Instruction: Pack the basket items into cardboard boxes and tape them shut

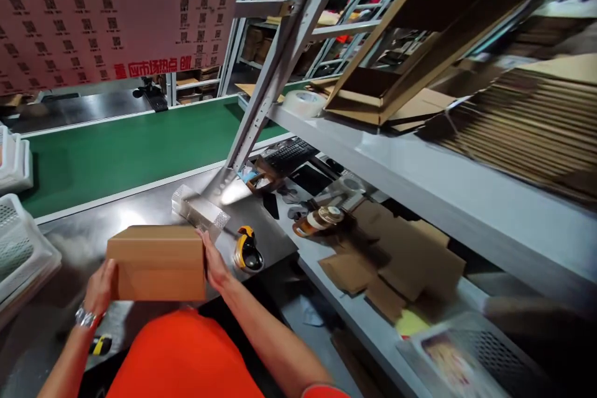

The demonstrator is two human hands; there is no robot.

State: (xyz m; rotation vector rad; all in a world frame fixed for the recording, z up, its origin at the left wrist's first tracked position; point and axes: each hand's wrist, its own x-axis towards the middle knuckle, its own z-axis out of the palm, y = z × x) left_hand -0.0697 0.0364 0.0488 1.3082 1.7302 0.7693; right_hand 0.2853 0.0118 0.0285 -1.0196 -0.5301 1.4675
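Between my two hands is a brown cardboard box [158, 267], held close to my body over the metal table [275, 242]. My left hand [100, 286], with a metal watch on its wrist, presses on the box's left end. At the right end my right hand [213, 261] grips with its fingers along the edge. Just behind the box lies a bubble-wrapped item [200, 211]. A yellow and black tape dispenser [248, 250] rests to the right of my right hand. Near my left wrist there is a small yellow and black tool [100, 344], partly hidden.
A green conveyor belt [135, 155] runs behind the table. White plastic baskets [44, 258] stand at the left. On the right, a shelf [420, 168] carries an open carton [387, 106], a tape roll [303, 103] and stacked flat cardboard [527, 130]. A jar [317, 221] stands below.
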